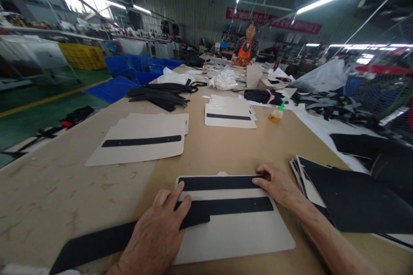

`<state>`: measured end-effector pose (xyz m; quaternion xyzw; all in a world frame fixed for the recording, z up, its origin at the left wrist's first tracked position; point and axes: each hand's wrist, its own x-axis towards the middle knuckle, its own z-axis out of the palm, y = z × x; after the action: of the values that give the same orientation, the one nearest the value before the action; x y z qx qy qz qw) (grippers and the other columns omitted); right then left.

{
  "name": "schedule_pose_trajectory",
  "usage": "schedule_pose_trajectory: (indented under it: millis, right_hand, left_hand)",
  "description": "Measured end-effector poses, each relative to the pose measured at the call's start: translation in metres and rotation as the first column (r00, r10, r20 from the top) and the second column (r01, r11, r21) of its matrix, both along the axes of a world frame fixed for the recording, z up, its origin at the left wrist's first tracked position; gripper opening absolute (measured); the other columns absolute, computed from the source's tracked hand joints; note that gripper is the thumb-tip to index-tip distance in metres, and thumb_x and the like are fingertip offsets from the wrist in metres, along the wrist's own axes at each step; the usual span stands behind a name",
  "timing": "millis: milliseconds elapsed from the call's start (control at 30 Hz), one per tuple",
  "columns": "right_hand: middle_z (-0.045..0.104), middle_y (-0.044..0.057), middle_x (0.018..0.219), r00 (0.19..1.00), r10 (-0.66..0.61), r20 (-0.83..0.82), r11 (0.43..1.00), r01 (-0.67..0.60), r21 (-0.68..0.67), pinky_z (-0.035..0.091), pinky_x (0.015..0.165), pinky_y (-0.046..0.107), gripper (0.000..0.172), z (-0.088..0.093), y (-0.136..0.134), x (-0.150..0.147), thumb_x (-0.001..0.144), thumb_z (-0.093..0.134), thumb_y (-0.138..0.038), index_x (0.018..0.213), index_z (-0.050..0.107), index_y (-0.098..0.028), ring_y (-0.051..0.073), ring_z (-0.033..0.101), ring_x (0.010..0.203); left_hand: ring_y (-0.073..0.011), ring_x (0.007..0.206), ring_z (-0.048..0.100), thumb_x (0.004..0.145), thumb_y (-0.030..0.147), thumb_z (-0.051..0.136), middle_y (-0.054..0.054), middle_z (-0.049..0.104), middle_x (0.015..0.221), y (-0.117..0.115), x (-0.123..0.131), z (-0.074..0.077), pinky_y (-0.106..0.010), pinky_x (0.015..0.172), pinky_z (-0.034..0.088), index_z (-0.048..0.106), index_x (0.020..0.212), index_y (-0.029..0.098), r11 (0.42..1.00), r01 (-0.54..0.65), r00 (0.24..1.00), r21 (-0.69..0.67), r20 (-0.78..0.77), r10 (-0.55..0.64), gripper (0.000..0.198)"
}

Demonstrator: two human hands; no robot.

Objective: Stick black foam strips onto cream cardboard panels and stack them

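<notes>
Left hand: the left hand (158, 225) lies over the near board's left side, index fingertip on the end of the upper strip, thumb just below it; its fingers stand slightly apart, and whether they grip the loose strip cannot be told.
Right hand: the right hand (279, 184) is at the board's far right corner, thumb and index finger close together at the other end of the upper strip; pinching or only pressing, I cannot tell.
Near board: the pale near board (241, 234) lies flat on the desk (206, 152), in front of the person.
Upper strip: the black upper strip (219, 183) runs along the board's far edge.
Lower strip: the black lower strip (238, 205) lies across the board, nearer the person.
Loose strip: the loose strip (100, 240) passes beneath the left hand, one end overlapping the board and the lower strip.
Pale stacks: a left stack (148, 126) and a smaller far stack (227, 105) each carry a black strip on top.
Bottle: a bottle (275, 116) with amber liquid and a green tip stands right of the far stack.
Black sheets: black sheets (358, 200) lie piled beyond the right forearm.
Across the desk: a co-worker (245, 51) in an orange apron.
</notes>
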<state>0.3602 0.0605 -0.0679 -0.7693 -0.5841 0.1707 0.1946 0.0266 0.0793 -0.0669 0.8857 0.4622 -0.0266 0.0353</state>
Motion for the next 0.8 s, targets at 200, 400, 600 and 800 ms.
schedule_pose_trajectory:
  millis: [200,400,600,800]
  right_hand:
    - [0.066,0.007,0.091,0.965,0.136,0.222,0.990,-0.126,-0.061,0.045,0.080,0.033,0.011,0.009,-0.002,-0.018,0.088,0.053,-0.019,0.087,0.063,-0.019,0.021,0.061,0.085]
    - [0.065,0.015,0.102,0.719,0.303,0.626,0.953,-0.213,-0.216,0.049,0.066,0.034,0.064,0.016,-0.020,-0.072,0.085,0.038,0.001,0.140,0.048,-0.031,0.029,0.063,0.091]
    - [0.061,0.016,0.108,0.725,0.301,0.619,0.953,-0.215,-0.212,0.054,0.068,0.040,0.063,0.010,-0.026,-0.081,0.087,0.042,-0.007,0.146,0.039,-0.031,0.032,0.059,0.098]
    - [0.059,0.013,0.120,0.768,0.238,0.594,0.971,-0.194,-0.139,0.055,0.079,0.044,0.058,0.009,-0.039,-0.045,0.087,0.041,-0.007,0.142,0.045,-0.025,0.031,0.055,0.108]
  left_hand:
    - [-0.0290,0.126,0.045,0.075,0.009,0.046,-0.011,0.045,0.149,0.003,0.004,0.009,-0.045,0.110,0.039,0.048,0.141,0.014,1.000,-0.014,1.000,-0.018,-0.028,0.014,0.066]
    - [-0.0325,0.121,0.051,0.079,0.011,0.045,-0.018,0.058,0.130,0.012,0.023,0.021,-0.046,0.099,0.049,0.042,0.145,0.013,0.999,0.042,0.993,0.022,-0.115,-0.039,0.066]
    - [-0.0299,0.117,0.054,0.080,0.013,0.045,-0.016,0.057,0.126,0.020,0.020,0.007,-0.046,0.100,0.049,0.051,0.139,0.015,0.993,0.075,0.995,0.095,-0.076,-0.068,0.059]
    - [-0.0345,0.124,0.050,0.077,0.024,0.048,-0.014,0.058,0.133,0.035,-0.011,-0.023,-0.055,0.108,0.042,0.057,0.134,0.018,0.979,0.115,0.993,0.169,0.020,-0.120,0.058]
